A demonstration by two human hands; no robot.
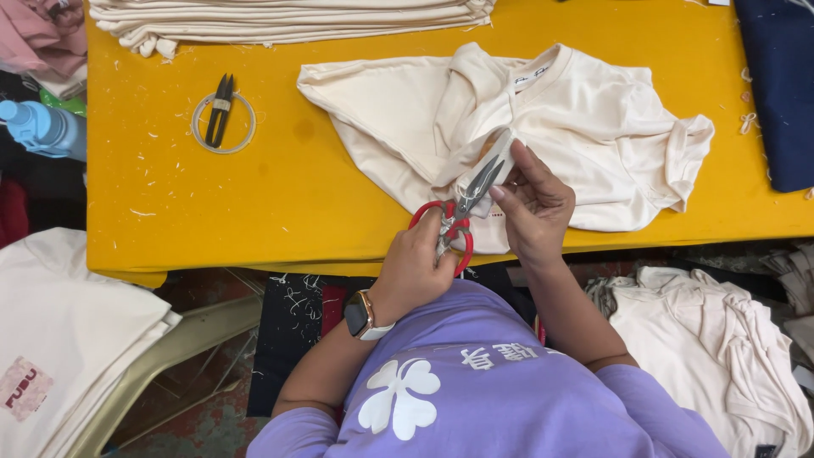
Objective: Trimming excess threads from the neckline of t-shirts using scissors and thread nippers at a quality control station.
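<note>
Closest to us, our left hand (415, 267) grips the red-handled scissors (455, 219), fingers curled through the loops, blades slightly parted at a fold of cloth. Just beside it, our right hand (532, 203) pinches that fold of the cream shirt (585, 127), which lies crumpled on the yellow table (170, 203). Farther off lie black thread snips (221, 110) inside a clear ring (224, 123), and a stack of folded cream cloth (288, 19).

Open yellow table top (153, 220) left of the crumpled cream cotton shirt (593, 127), broken only by black thread snips in a clear tape ring (223, 122). Blocked behind by stacked cream fabric (288, 21), hemmed right by dark navy cloth (780, 85).
</note>
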